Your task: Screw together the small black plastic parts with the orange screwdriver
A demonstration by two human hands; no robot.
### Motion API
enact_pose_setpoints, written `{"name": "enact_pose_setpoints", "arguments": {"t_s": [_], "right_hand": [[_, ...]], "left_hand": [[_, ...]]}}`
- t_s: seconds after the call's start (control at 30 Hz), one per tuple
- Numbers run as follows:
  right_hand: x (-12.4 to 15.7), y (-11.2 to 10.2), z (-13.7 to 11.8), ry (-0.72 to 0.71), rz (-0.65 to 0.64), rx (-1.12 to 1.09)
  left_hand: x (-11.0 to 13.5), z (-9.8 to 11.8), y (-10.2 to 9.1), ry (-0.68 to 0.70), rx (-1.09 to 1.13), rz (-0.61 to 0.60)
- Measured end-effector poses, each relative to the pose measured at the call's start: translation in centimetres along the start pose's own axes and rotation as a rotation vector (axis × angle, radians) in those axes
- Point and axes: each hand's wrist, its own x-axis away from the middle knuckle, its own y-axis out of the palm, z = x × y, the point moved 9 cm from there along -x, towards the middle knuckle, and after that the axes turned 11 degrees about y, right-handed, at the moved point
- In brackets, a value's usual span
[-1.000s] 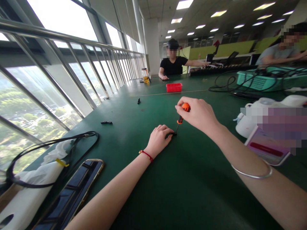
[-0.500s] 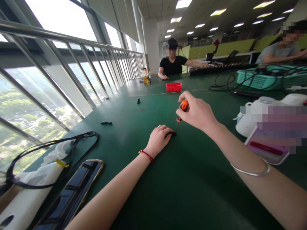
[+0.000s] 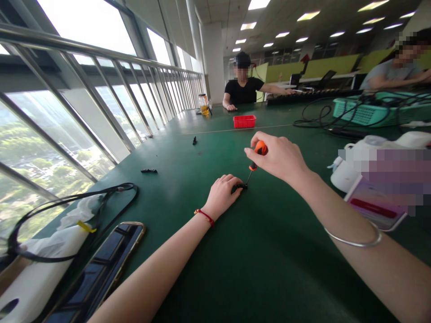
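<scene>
My left hand (image 3: 223,193) presses a small black part (image 3: 241,185) against the green tabletop, its fingers closed round one end. What kind of part it is, I cannot make out. In my right hand (image 3: 281,156) is a screwdriver (image 3: 253,166) with an orange and black handle, gripped between thumb and fingers. Its thin shaft slants down, and the tip meets the right end of the black part. Two more small black pieces lie on the table, one (image 3: 149,171) to the left and another (image 3: 194,140) farther back.
A phone (image 3: 111,255), a black cable (image 3: 134,190) and a white object (image 3: 50,264) lie at left. Beyond my hands stands a red tray (image 3: 244,121). At right are a white jug (image 3: 343,172) and a teal basket (image 3: 353,112) with cables. A person (image 3: 244,89) sits across the table.
My right thumb and fingers have shifted on the screwdriver handle, the thumb now stretched farther left. The tip stays at the black part, and my left hand keeps its place.
</scene>
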Motion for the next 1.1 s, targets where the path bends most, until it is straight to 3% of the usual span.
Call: {"name": "enact_pose_setpoints", "arguments": {"t_s": [1.1], "right_hand": [[0.05, 0.39, -0.07, 0.020, -0.006, -0.027]], "left_hand": [[0.04, 0.01, 0.16, 0.002, -0.033, -0.011]]}}
